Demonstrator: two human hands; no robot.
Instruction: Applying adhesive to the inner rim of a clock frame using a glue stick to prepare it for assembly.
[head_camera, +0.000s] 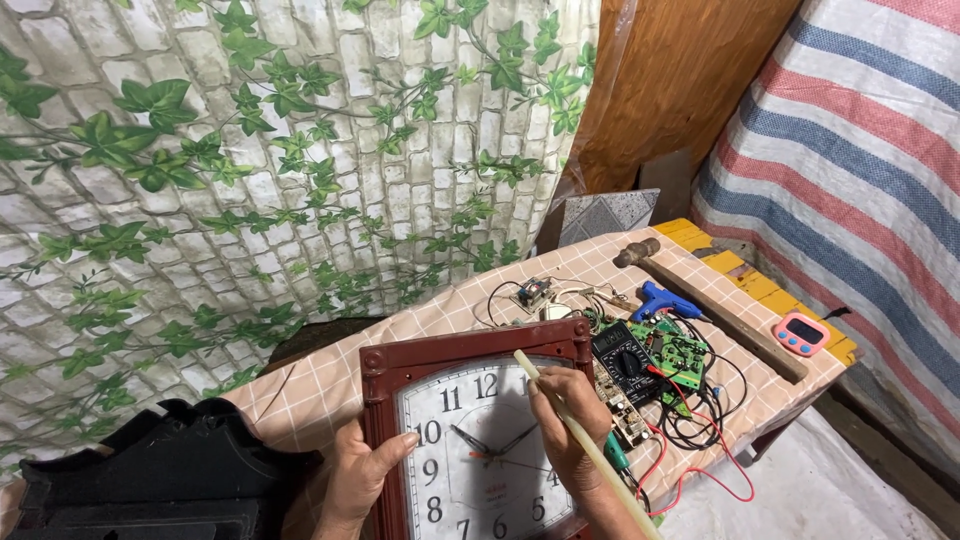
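A small table (330, 385) with a checked cloth stands against a leaf-patterned wall. At its near edge a square wall clock (478, 425) with a dark red frame and white dial leans toward the viewer. The left hand (362, 478) grasps the clock's left frame edge, thumb on the glass. The right hand (560, 425) rests on the dial's right side, fingers closed around a pale glue stick (585, 445). Right of the clock lie a multimeter (622, 360), green circuit board (678, 352), blue glue gun (665, 300), hammer (715, 310) and pink timer (801, 333).

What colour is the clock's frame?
Dark reddish-brown, around a white dial; the clock frame shows best in the head view.
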